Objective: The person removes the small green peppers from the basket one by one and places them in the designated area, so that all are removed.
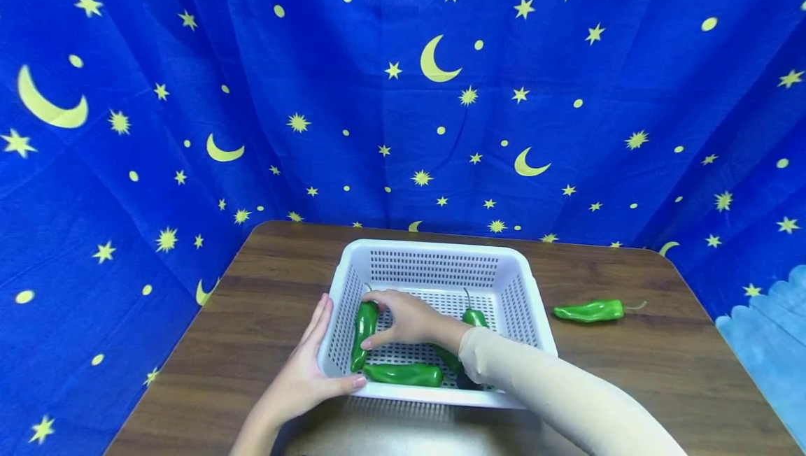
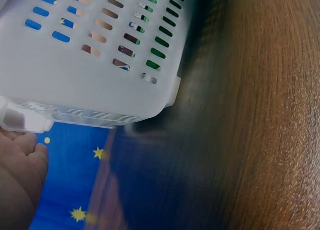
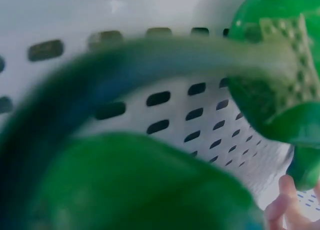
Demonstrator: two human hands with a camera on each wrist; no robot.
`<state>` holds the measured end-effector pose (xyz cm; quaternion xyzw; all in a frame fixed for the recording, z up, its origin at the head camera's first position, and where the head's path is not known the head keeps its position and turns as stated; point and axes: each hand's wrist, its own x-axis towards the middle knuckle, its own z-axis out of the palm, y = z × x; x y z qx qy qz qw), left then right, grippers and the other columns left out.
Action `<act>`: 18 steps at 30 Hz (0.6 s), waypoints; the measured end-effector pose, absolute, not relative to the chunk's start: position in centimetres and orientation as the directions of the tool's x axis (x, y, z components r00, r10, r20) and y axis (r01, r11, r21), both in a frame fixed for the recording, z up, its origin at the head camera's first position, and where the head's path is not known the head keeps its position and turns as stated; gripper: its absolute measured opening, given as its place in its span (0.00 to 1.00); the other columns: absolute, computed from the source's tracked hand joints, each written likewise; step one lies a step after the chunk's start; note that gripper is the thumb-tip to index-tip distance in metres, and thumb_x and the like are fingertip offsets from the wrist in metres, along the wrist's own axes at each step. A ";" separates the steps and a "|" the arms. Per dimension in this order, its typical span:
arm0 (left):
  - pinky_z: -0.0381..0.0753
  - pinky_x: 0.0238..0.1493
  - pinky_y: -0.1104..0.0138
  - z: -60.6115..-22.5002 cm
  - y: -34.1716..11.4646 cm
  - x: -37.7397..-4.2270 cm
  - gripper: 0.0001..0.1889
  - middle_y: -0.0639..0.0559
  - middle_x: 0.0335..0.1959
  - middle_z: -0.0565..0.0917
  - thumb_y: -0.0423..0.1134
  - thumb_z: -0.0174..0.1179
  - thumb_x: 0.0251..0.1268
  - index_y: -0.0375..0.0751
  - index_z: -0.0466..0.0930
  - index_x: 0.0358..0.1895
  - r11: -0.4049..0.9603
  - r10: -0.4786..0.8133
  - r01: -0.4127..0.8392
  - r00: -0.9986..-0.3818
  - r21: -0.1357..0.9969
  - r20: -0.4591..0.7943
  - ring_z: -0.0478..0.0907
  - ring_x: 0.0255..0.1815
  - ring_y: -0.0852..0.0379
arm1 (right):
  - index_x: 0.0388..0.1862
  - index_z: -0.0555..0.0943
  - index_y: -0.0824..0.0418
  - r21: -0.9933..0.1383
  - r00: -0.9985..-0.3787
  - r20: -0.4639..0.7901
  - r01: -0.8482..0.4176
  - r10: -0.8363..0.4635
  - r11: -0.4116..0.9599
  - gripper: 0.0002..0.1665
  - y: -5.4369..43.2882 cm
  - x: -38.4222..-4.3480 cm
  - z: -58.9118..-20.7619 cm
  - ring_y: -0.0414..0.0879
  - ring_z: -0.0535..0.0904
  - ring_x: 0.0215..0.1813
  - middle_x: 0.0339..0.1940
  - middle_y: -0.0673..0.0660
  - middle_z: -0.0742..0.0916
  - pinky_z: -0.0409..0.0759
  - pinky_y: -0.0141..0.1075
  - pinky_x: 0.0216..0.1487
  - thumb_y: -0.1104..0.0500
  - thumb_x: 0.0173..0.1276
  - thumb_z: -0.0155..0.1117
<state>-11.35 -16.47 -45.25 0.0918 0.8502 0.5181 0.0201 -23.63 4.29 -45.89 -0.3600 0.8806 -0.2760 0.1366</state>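
A white plastic basket [image 1: 434, 250] with slotted walls stands on the table. My left hand [image 1: 299, 379] grips its near left corner, fingers along the outer left wall and thumb on the front rim. Inside, my right hand [image 1: 403, 317] holds a green pepper [image 1: 362, 340] by the left wall, its thumb and fingers on either side. Another green pepper [image 1: 406, 374] lies along the front wall. Toward the right, a stemmed pepper [image 1: 474, 317] and one more [image 1: 446, 356] are partly hidden by my right arm. In the right wrist view, a blurred pepper [image 3: 145, 185] looms close.
To the right of the basket, a single green pepper [image 1: 590, 311] lies on the brown wooden table [image 1: 252, 309]. A blue curtain [image 1: 352, 113] with yellow moons and stars hangs behind and at the left. Light blue cloth [image 1: 768, 337] shows at the right edge.
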 end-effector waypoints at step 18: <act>0.69 0.67 0.41 -45.2 -16.3 -11.4 0.67 0.49 0.83 0.31 0.47 0.79 0.45 0.51 0.35 0.81 0.468 0.158 0.107 -0.987 0.877 0.036 0.51 0.78 0.32 | 0.70 0.68 0.43 -0.845 -0.699 -0.152 -0.276 -0.699 0.459 0.48 3.4 -24.0 -46.4 0.39 0.81 0.52 0.57 0.50 0.83 0.80 0.34 0.58 0.55 0.51 0.80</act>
